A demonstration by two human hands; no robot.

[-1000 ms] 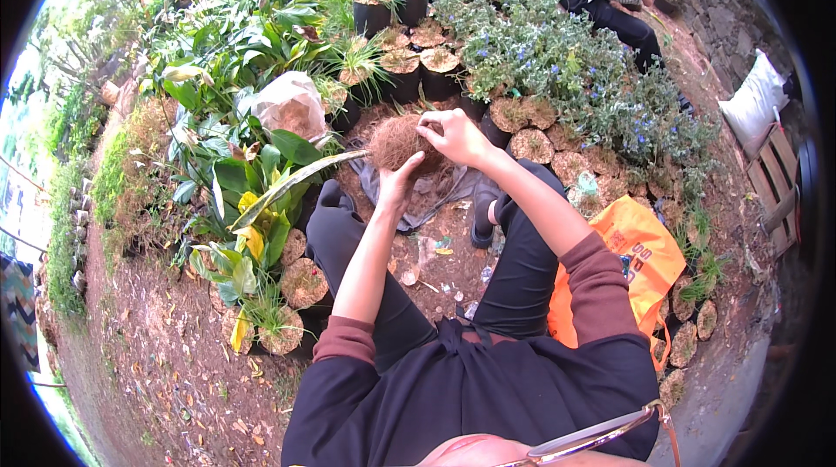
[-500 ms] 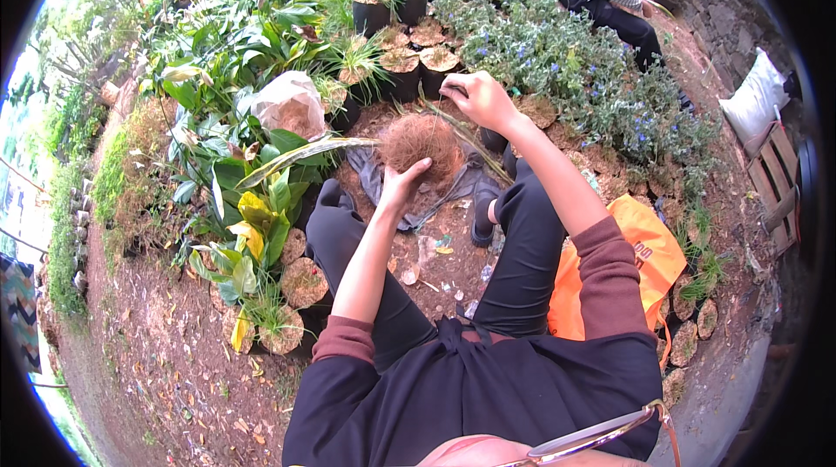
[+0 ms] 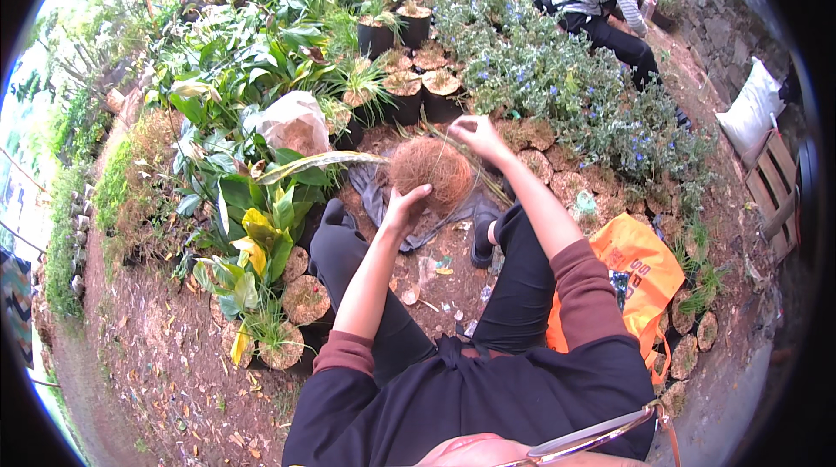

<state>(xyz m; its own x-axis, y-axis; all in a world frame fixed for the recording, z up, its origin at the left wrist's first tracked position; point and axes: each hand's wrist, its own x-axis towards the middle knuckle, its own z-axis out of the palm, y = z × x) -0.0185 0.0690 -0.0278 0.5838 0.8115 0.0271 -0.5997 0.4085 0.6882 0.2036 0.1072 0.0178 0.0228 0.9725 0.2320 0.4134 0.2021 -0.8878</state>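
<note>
My left hand (image 3: pixel 406 208) grips the near-left side of a round ball of brown coconut fibre (image 3: pixel 433 173) between my knees. A long yellow-green leaf (image 3: pixel 322 161) reaches out leftward from the ball. Just above and right of it, my right hand (image 3: pixel 481 138) is raised with fingertips pinched. A thin strand, only faintly visible, seems to run from those fingers to the ball. Underneath lies a dark grey cloth or plastic sheet (image 3: pixel 373 191) on the soil. More long thin leaves (image 3: pixel 495 180) lie behind the ball, partly hidden by my right hand.
A clear plastic bag (image 3: pixel 296 123) of brown fibre stands among leafy plants at the left. Black plant pots (image 3: pixel 403 101) line the back. Right of me lie an orange bag (image 3: pixel 640 271) and cut pot tops. Another person (image 3: pixel 601 10) sits far right, near a white sack (image 3: pixel 754 108).
My right hand has come down and slightly right, closer to the ball. The fibre ball and my left hand have shifted a little right and down. The other person has leaned.
</note>
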